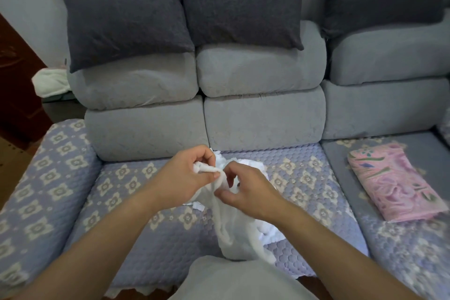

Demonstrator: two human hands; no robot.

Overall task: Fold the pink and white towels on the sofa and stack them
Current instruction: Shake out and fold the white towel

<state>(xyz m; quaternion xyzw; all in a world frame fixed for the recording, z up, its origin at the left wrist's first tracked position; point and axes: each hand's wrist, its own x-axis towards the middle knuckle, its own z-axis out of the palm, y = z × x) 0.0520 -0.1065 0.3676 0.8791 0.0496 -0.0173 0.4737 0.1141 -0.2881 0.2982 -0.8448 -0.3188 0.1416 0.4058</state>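
Note:
A crumpled white towel [233,229] hangs bunched over the middle sofa seat, its lower part draped toward the front edge. My left hand [187,178] pinches its upper edge between thumb and fingers. My right hand [246,190] grips the same bunched edge just to the right, the two hands almost touching. A folded pink towel [394,182] with a flower print lies flat on the right seat, well apart from both hands.
The sofa [136,182] has a lilac quilted cover with flower motifs and a padded left armrest [41,178]. Two dark grey cushions [126,27] lean on the backrest. Another white cloth [48,83] lies beyond the left end. A grey-clad knee [231,280] is at the bottom.

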